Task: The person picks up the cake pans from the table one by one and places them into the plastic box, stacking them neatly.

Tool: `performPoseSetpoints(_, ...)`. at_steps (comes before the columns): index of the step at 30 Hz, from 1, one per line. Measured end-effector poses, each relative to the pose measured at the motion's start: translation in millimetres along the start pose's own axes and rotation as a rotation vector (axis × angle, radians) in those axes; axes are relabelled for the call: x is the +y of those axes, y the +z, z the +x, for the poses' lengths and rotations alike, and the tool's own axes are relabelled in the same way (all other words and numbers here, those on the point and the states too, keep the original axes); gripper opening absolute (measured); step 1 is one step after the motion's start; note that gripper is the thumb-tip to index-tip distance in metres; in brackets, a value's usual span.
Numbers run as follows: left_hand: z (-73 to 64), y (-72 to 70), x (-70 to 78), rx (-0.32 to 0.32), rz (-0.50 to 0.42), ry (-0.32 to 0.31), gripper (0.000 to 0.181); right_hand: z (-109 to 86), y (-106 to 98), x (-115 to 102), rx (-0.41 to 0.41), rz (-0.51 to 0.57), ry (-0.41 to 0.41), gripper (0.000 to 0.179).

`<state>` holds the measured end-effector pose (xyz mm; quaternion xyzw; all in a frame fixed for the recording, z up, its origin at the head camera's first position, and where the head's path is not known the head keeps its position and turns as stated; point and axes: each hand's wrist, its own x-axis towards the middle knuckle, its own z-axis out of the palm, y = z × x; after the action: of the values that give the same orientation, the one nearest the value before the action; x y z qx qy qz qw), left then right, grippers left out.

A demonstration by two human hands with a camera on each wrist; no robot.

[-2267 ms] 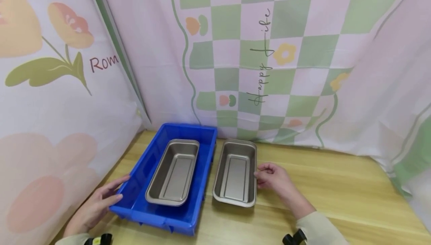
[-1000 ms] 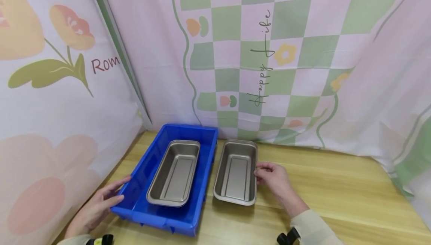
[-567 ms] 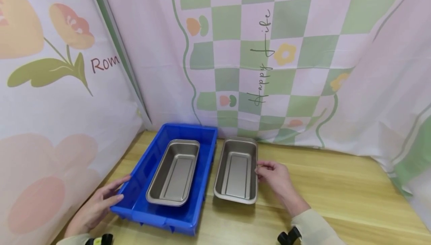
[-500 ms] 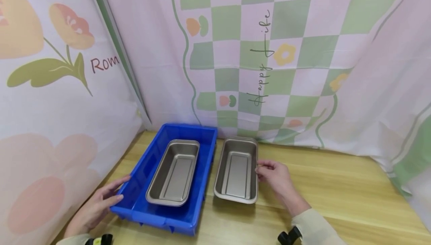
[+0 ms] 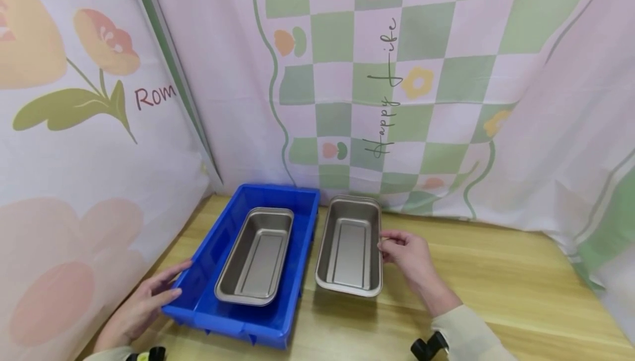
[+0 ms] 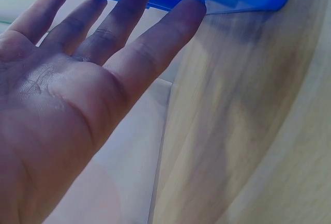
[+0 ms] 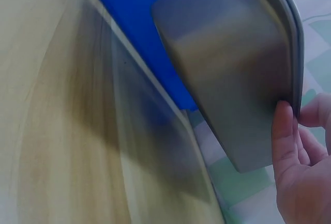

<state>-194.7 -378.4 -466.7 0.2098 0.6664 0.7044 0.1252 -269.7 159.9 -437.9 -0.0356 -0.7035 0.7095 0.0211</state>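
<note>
My right hand [image 5: 412, 262] pinches the right rim of a metal loaf pan [image 5: 349, 253], thumb on the inside and fingers outside. In the right wrist view the pan [image 7: 227, 79] hangs clear of the table, its shadow below; its rim looks doubled, and I cannot tell if a second pan is nested in it. Left of it, a similar loaf pan [image 5: 262, 262] lies inside a blue plastic tray [image 5: 268, 330]. My left hand [image 5: 139, 308] is at the tray's near left side, and in the left wrist view its fairly straight fingers [image 6: 170, 35] touch the tray's underside or wall.
The wooden table [image 5: 471, 273] extends right of the loaf pans. A patterned curtain [image 5: 342, 85] hangs behind the tray, and a flowered cloth [image 5: 84, 173] stands close along the left.
My right hand has raised the right loaf pan off the table and moved it slightly away from me. The left hand, tray and other pan have stayed put.
</note>
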Motion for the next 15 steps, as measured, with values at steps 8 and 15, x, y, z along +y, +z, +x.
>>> performPoseSetpoints(8,-0.3,0.0,-0.3,-0.015,-0.011,0.011,0.054,-3.8,0,-10,-0.007,-0.005,-0.019,0.037)
performPoseSetpoints(15,-0.2,-1.2,-1.5,-0.012,-0.012,0.014,0.054,-9.2,4,-25,-0.027,0.027,-0.041,0.036)
